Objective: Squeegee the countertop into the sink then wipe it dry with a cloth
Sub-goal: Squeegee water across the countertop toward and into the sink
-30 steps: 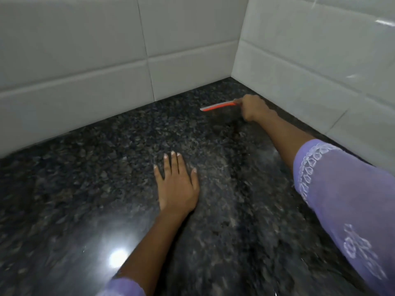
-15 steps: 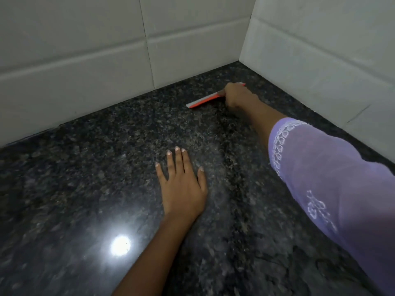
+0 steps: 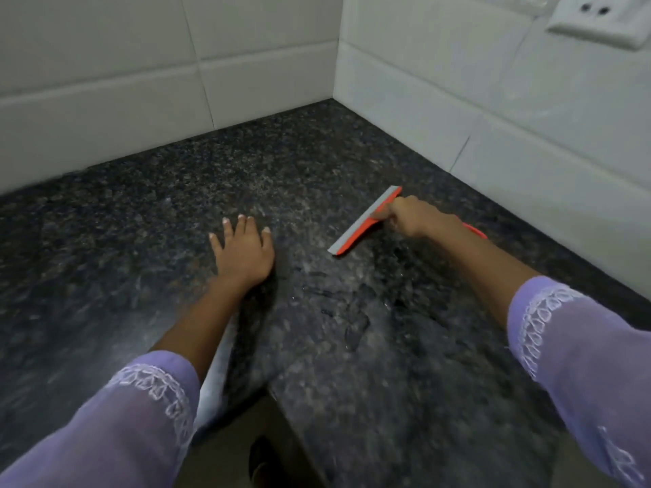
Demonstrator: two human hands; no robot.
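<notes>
A dark speckled granite countertop (image 3: 317, 163) fills the corner under white tiled walls. My right hand (image 3: 414, 216) grips an orange squeegee (image 3: 359, 228) with a grey blade, its edge resting on the stone right of centre. The orange handle end (image 3: 475, 231) sticks out behind my wrist. My left hand (image 3: 243, 251) lies flat on the counter, fingers spread, holding nothing, a short way left of the blade. Wet streaks (image 3: 352, 311) show on the stone in front of the squeegee. No sink and no cloth are in view.
White tiled walls (image 3: 141, 82) meet in a corner at the back. A white wall socket (image 3: 599, 22) sits on the right wall, top right. The counter's inner front edge (image 3: 281, 399) forms a notch at the bottom, with floor and a dark shoe (image 3: 260, 459) below.
My right hand has pulled the squeegee back from the wall corner toward me and to the right. The left hand stays flat on the counter. The view has drawn back, showing the counter edge.
</notes>
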